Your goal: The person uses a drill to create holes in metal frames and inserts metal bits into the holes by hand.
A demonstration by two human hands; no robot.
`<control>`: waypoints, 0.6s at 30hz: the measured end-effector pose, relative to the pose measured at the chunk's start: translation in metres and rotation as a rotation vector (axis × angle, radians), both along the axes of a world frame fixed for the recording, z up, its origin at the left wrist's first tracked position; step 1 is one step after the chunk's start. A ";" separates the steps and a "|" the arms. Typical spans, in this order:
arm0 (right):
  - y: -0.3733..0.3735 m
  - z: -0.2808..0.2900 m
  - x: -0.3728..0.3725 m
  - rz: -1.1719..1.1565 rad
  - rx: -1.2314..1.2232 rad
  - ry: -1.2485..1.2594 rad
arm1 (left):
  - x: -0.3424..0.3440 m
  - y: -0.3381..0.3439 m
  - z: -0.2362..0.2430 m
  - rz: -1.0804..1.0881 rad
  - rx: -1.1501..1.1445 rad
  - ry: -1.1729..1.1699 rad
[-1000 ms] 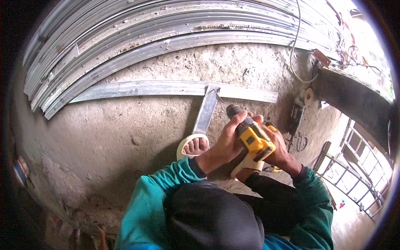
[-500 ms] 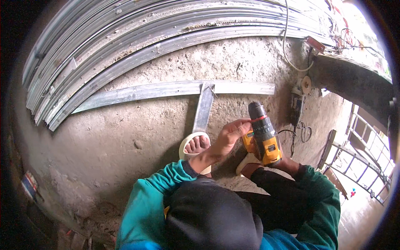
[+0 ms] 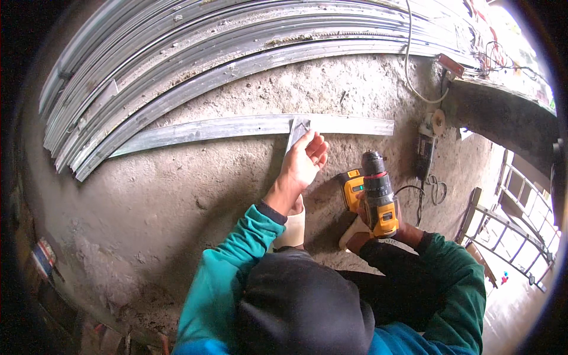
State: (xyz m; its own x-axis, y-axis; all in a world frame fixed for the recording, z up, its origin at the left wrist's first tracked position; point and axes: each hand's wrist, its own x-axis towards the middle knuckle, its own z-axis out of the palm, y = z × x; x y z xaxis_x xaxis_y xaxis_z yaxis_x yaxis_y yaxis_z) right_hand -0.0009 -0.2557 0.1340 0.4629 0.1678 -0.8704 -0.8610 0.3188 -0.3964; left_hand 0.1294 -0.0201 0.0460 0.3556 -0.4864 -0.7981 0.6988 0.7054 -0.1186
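Observation:
My right hand (image 3: 407, 232) grips a yellow and black cordless drill (image 3: 378, 195), its chuck facing away from me and its battery to the left. My left hand (image 3: 302, 168) reaches over a short metal bar (image 3: 294, 133), fingers curled, fingertips at the bar's far end. Anything pinched between them is too small to make out. The short bar's end lies across a long flat metal bar (image 3: 207, 130) on the ground. My left forearm and hand cover the rest of the short bar and part of my sandalled foot (image 3: 292, 228).
Long metal profiles (image 3: 195, 77) are stacked along the far side. To the right lie an angle grinder (image 3: 425, 145) with its cord, a dark beam (image 3: 497, 109) and a metal ladder-like frame (image 3: 515, 231). A pale cable (image 3: 407, 65) hangs down at the far right.
My left hand has moved from beside the drill's chuck, forward and left, to the joint of the two bars. The drill has barely shifted in my right hand.

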 end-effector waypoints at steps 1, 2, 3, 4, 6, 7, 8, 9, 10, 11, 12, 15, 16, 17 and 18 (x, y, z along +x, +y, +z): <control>-0.009 -0.005 -0.006 -0.008 -0.008 -0.003 | 0.004 -0.002 0.002 -0.006 -0.011 0.002; -0.022 -0.015 -0.017 0.122 -0.072 -0.098 | 0.006 -0.001 0.004 0.026 -0.075 0.028; -0.021 -0.016 -0.015 0.258 -0.129 -0.191 | 0.004 0.003 0.002 0.024 -0.074 0.027; -0.018 -0.014 -0.015 0.254 -0.128 -0.191 | 0.002 0.007 -0.001 0.090 -0.146 0.032; -0.010 -0.008 -0.011 0.139 -0.097 -0.187 | -0.001 0.008 0.000 0.159 -0.234 0.067; -0.009 -0.009 -0.011 0.138 -0.095 -0.186 | 0.000 0.005 0.002 0.159 -0.231 0.068; -0.008 -0.010 -0.011 0.062 -0.105 -0.116 | 0.002 0.000 0.003 0.070 -0.115 0.018; -0.007 -0.010 -0.011 -0.012 -0.118 -0.044 | 0.004 -0.005 0.004 -0.019 -0.001 -0.031; -0.006 -0.011 -0.012 -0.009 -0.113 -0.042 | 0.012 -0.009 0.005 -0.030 0.013 -0.050; -0.006 -0.012 -0.013 -0.121 -0.058 0.053 | 0.019 -0.013 0.007 0.011 0.016 -0.026; -0.008 -0.014 -0.014 -0.236 -0.005 0.147 | 0.024 -0.016 0.004 0.080 -0.051 0.025; -0.025 -0.021 -0.018 0.237 -0.150 -0.201 | 0.011 -0.015 0.000 0.186 -0.203 0.041; -0.031 -0.022 -0.019 0.223 -0.160 -0.201 | 0.000 -0.011 -0.005 0.164 -0.229 0.034; -0.032 -0.022 -0.018 0.191 -0.128 -0.197 | -0.012 -0.002 -0.014 0.161 -0.243 -0.041; -0.030 -0.019 -0.021 0.159 -0.098 -0.192 | -0.016 0.006 -0.009 0.171 -0.229 0.006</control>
